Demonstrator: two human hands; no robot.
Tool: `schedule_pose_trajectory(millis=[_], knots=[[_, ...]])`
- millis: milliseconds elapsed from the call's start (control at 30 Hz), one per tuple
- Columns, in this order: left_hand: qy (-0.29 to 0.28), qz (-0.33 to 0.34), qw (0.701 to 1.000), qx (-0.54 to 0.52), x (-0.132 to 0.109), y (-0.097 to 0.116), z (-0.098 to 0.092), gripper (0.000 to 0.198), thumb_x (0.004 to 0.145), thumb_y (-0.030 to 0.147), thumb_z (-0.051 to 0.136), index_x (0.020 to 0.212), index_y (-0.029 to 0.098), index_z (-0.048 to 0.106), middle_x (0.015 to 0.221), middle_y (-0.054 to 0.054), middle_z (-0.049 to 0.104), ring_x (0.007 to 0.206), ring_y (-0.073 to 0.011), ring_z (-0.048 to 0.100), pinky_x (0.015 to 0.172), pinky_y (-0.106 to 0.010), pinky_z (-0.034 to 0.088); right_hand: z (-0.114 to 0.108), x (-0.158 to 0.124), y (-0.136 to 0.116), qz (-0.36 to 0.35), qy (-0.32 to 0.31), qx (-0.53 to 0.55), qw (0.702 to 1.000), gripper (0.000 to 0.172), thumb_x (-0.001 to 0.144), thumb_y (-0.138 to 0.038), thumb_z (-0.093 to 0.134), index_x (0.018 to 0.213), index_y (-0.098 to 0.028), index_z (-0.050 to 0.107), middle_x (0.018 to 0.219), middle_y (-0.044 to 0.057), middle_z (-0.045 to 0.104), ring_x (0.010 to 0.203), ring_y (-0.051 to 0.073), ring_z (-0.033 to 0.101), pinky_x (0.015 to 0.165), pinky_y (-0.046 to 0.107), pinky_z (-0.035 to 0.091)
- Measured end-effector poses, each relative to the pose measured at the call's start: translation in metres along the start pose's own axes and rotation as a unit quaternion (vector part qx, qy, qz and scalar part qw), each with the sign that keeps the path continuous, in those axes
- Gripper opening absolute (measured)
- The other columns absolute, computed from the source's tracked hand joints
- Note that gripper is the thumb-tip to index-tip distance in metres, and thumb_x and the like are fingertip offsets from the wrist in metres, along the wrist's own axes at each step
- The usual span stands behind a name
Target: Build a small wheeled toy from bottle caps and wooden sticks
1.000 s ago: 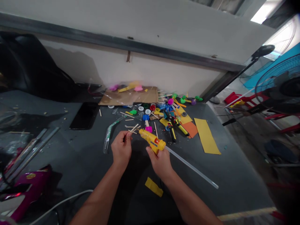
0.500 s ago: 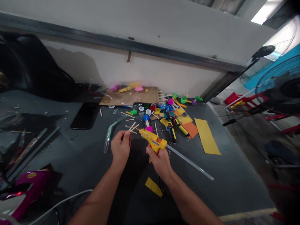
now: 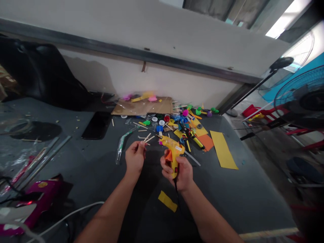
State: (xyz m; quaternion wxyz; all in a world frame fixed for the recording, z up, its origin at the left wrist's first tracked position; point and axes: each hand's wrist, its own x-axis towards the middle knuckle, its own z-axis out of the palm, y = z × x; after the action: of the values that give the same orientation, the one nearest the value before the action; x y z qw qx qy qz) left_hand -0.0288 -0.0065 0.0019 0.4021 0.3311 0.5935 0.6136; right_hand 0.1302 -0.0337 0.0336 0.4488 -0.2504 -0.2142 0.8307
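My left hand [image 3: 135,157] pinches a few short wooden sticks [image 3: 149,138] between thumb and fingers; they cross one another at angles. Wrapped round the handle of a yellow glue gun [image 3: 172,148] is my right hand [image 3: 181,170], with fingers by its orange trigger. The gun's nozzle points left, close to the sticks but seemingly apart from them. A clear glue stick [image 3: 192,158] juts from the gun's back end. Its black cord [image 3: 178,195] hangs down past my right wrist. A yellow paper scrap [image 3: 167,201] lies between my forearms.
Beyond my hands lie pliers [image 3: 194,140], bottle caps [image 3: 159,128], orange paper [image 3: 205,141] and cardboard [image 3: 141,107]. A black phone [image 3: 96,125] and bent plastic strip [image 3: 123,145] are left, above a magenta device [image 3: 43,199]. Yellow paper [image 3: 222,150] lies right; a fan [image 3: 303,98] stands beyond the table.
The glue gun has turned in my right hand, its handle and trigger now in fuller view and its nozzle slightly higher and farther right. The view has shifted a little.
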Motion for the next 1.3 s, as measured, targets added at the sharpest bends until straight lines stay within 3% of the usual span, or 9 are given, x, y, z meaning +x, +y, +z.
schedule_pose_trajectory(millis=[167,367,600,700,767,933,1067,1200,1300], knots=[[0.0,0.003,1.0,-0.009,0.001,0.003,0.0,0.028,0.078,0.041,0.058,0.071,0.015,0.061,0.053,0.005,0.049,0.04,-0.0066,0.041,0.038,-0.018,0.031,0.011,-0.002,-0.006,-0.047,-0.013,-0.077,0.996,0.026,0.072,-0.039,0.047,0.085,-0.02,0.06,0.083,0.006,0.06,0.05,0.009,0.029,0.04,0.02,0.027],[-0.007,0.001,1.0,-0.002,0.0,0.005,-0.001,0.031,0.079,0.043,0.057,0.072,0.013,0.06,0.052,0.005,0.048,0.039,-0.0061,0.04,0.036,-0.017,0.028,0.027,-0.01,-0.025,-0.085,0.048,-0.059,0.993,0.028,0.083,-0.04,0.051,0.097,-0.02,0.063,0.105,0.009,0.06,0.066,0.012,0.045,0.051,0.023,0.043],[-0.005,-0.002,1.0,0.008,0.002,0.004,-0.003,0.026,0.079,0.037,0.055,0.072,0.013,0.061,0.053,0.004,0.049,0.04,-0.0056,0.04,0.036,-0.017,0.029,0.019,-0.041,-0.073,-0.177,0.064,-0.095,0.978,0.027,0.081,-0.047,0.061,0.098,-0.027,0.063,0.096,0.003,0.057,0.081,0.013,0.054,0.067,0.027,0.052],[0.011,0.007,1.0,-0.016,0.004,0.006,-0.006,0.024,0.078,0.037,0.058,0.074,0.013,0.062,0.056,0.003,0.051,0.041,-0.0051,0.041,0.037,-0.016,0.03,-0.004,-0.061,-0.1,-0.252,0.125,-0.11,0.953,0.026,0.079,-0.047,0.063,0.097,-0.027,0.063,0.09,0.001,0.058,0.08,0.013,0.056,0.071,0.028,0.054],[0.032,0.004,0.998,-0.047,0.007,0.008,-0.008,0.022,0.075,0.035,0.061,0.074,0.013,0.062,0.059,0.003,0.052,0.043,-0.0053,0.042,0.038,-0.017,0.033,-0.03,-0.075,-0.118,-0.3,0.188,-0.119,0.928,0.027,0.077,-0.043,0.066,0.097,-0.025,0.064,0.088,0.0,0.059,0.076,0.011,0.058,0.07,0.026,0.054],[0.081,0.028,0.992,-0.09,0.009,0.014,-0.006,0.019,0.072,0.033,0.064,0.071,0.014,0.061,0.063,0.003,0.056,0.044,-0.0042,0.041,0.038,-0.016,0.033,-0.117,-0.104,-0.146,-0.394,0.411,-0.146,0.809,0.029,0.063,-0.029,0.076,0.087,-0.017,0.065,0.082,0.0,0.066,0.064,0.008,0.06,0.058,0.019,0.052],[0.085,0.026,0.993,-0.078,0.007,0.017,-0.003,0.018,0.072,0.033,0.063,0.069,0.015,0.06,0.064,0.003,0.057,0.045,-0.0045,0.041,0.038,-0.017,0.033,-0.16,-0.103,-0.151,-0.309,0.519,-0.246,0.758,0.027,0.063,-0.035,0.073,0.078,-0.015,0.062,0.071,0.002,0.066,0.06,0.013,0.062,0.057,0.025,0.054],[0.079,0.036,0.994,-0.069,0.006,0.014,-0.004,0.017,0.073,0.031,0.063,0.069,0.015,0.06,0.065,0.003,0.057,0.046,-0.0051,0.042,0.039,-0.017,0.033,-0.175,-0.089,-0.157,-0.217,0.575,-0.352,0.706,0.025,0.068,-0.037,0.068,0.072,-0.015,0.06,0.061,0.003,0.063,0.056,0.015,0.061,0.052,0.026,0.05],[0.057,0.054,0.996,-0.032,0.002,0.013,-0.007,0.019,0.076,0.034,0.061,0.072,0.015,0.062,0.062,0.003,0.054,0.045,-0.0056,0.042,0.039,-0.017,0.033,-0.179,-0.086,-0.164,-0.156,0.606,-0.41,0.664,0.023,0.064,-0.033,0.071,0.058,-0.014,0.059,0.047,0.001,0.055,0.055,0.018,0.06,0.052,0.028,0.046]])
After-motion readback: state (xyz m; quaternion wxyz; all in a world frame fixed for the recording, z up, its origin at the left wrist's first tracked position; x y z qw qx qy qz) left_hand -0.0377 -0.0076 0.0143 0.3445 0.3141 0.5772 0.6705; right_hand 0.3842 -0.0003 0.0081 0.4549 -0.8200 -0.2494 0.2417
